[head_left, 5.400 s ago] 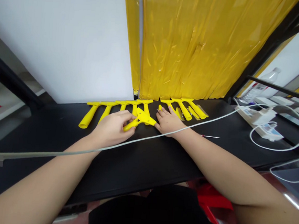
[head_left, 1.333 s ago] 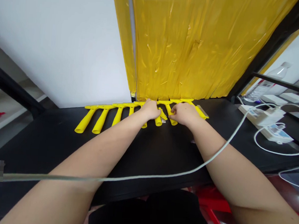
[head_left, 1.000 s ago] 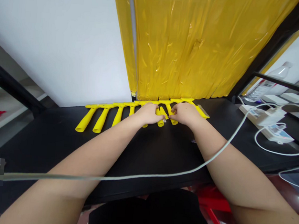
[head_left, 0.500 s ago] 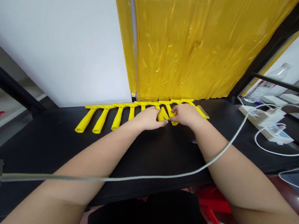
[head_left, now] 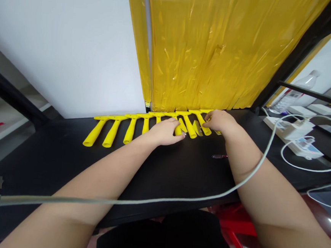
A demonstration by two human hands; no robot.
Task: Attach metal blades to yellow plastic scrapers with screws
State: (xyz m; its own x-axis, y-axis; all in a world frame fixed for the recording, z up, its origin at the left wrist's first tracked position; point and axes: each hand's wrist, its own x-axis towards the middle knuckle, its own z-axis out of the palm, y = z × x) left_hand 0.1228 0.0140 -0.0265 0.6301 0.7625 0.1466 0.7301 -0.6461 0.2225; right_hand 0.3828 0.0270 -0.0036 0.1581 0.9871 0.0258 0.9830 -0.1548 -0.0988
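Crossing the near side of the tabletop point(head_left: 173, 170), one white cable point(head_left: 182, 199) passes in front of both your forearms and rises at the right to one adapter point(head_left: 297, 129) on one white power strip point(head_left: 308, 149). Farther right and far, one clear bottle point(head_left: 291, 97) shows behind a black frame bar point(head_left: 319, 96). One screwdriver point(head_left: 219, 156) lies beside your right forearm, which hides part of it.

You have eight yellow T-shaped handles point(head_left: 93, 134) in view, lined along the far edge below the white panel point(head_left: 74, 48) and the yellow sheeting point(head_left: 231, 49). Two smaller yellow pieces point(head_left: 197, 128) show between handles, and a third peeks out below your right hand point(head_left: 220, 121). Your left hand point(head_left: 164, 132) has fingers and thumb about the sixth handle from the left; I cannot tell whether that grip pinches it. Your right hand's fingers bend at the eighth, its grip equally unclear.
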